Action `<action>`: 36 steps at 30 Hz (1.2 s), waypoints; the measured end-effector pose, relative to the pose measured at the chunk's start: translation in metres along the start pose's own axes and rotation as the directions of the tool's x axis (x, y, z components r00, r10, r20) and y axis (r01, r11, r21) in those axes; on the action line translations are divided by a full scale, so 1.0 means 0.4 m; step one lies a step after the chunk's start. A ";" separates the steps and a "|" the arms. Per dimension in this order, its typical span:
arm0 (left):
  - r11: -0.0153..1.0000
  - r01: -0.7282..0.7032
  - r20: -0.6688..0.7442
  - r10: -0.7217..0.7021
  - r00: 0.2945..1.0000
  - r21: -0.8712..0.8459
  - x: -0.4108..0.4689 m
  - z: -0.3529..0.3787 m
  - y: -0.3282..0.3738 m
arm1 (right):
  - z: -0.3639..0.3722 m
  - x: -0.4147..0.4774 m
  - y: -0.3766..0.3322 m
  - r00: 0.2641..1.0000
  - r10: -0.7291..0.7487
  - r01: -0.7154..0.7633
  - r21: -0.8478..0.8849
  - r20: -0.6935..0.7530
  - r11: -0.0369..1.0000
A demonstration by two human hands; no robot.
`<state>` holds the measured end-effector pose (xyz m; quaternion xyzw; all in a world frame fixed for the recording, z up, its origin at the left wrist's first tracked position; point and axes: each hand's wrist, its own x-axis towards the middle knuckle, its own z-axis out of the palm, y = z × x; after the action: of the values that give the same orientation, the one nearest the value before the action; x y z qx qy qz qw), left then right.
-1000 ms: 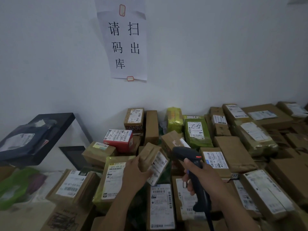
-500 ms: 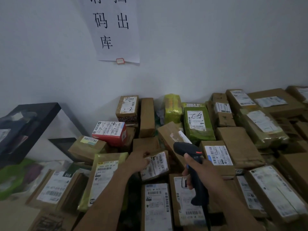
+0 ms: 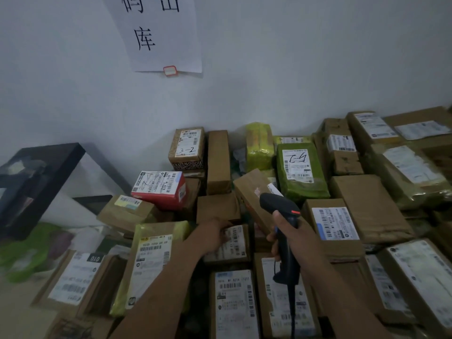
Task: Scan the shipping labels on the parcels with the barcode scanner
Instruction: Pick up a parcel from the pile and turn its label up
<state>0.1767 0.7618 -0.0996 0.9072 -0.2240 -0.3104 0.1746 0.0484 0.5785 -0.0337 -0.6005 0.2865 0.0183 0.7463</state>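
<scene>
A heap of cardboard and plastic-wrapped parcels fills the lower half of the view, most with white shipping labels facing up. My left hand (image 3: pixel 215 237) rests on a small brown parcel (image 3: pixel 236 243) in the middle of the heap, fingers over the left part of its label. My right hand (image 3: pixel 297 237) grips the handle of a black barcode scanner (image 3: pixel 281 216), whose head points up and left, just right of that parcel. The scanner's cable hangs down below my wrist.
A red box (image 3: pixel 159 189) and a green bag (image 3: pixel 299 171) lie further back. A white paper sign (image 3: pixel 159 35) hangs on the wall. A black frame (image 3: pixel 36 179) stands at the left, with green bags (image 3: pixel 29 253) below it.
My left hand has lowered the small brown parcel from a tilted, lifted pose down flat into the heap. The scanner has stayed beside it. My head has tipped downward.
</scene>
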 end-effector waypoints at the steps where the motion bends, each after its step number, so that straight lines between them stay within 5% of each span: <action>1: 1.000 0.014 -0.012 -0.014 1.000 0.010 0.003 0.010 -0.001 | -0.002 0.004 0.004 1.000 0.004 -0.004 0.005 0.002 1.000; 6: 0.997 0.076 -0.426 -0.067 0.902 0.005 0.010 0.055 0.004 | -0.020 0.030 0.029 1.000 0.021 -0.021 0.013 -0.019 1.000; 9: 0.998 0.067 -0.519 -0.047 0.854 0.020 0.035 0.038 0.002 | -0.023 0.040 0.037 1.000 0.018 -0.018 0.019 -0.022 1.000; 19: 0.971 0.102 -0.145 -0.072 0.987 0.214 0.165 -0.068 -0.059 | -0.022 0.057 0.044 1.000 0.000 0.000 -0.018 -0.012 1.000; 36: 0.950 0.040 -0.102 -0.008 0.995 0.309 0.141 -0.090 -0.050 | -0.021 0.054 0.044 1.000 -0.001 0.000 -0.014 -0.018 1.000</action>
<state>0.2457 0.7558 -0.1092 0.9403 -0.2500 -0.2279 0.0371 0.0566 0.5689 -0.0599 -0.6060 0.2930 0.0148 0.7394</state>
